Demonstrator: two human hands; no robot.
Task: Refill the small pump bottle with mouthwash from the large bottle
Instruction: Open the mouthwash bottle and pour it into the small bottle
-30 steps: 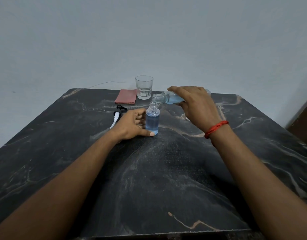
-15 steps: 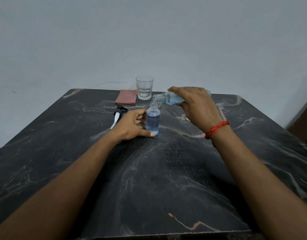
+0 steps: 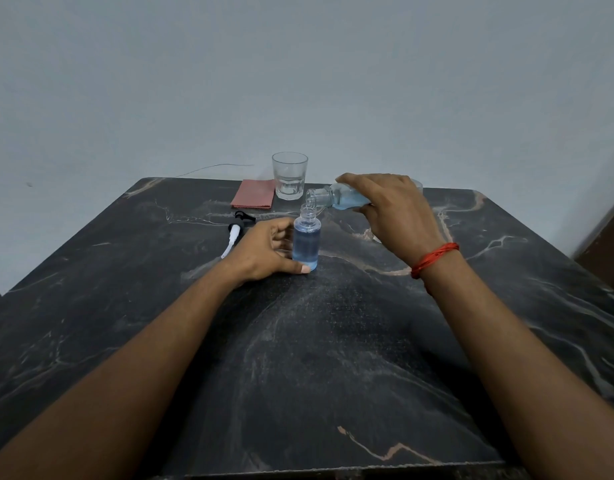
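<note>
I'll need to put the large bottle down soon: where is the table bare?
Bare: the near stretch of table between the forearms, and the right side past the right hand. Crowded: far centre-left, with glass, pink cloth, pump head and the left hand gripping the small bottle.

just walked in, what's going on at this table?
A person is refilling the small bottle with blue mouthwash. The left hand grips it upright on the dark marble table. The right hand holds the large bottle tipped almost level, its mouth just above the small bottle's open neck. The small bottle looks mostly full. Its pump head lies on the table to the left, not yet refitted. A glass and a pink cloth sit at the back.
</note>
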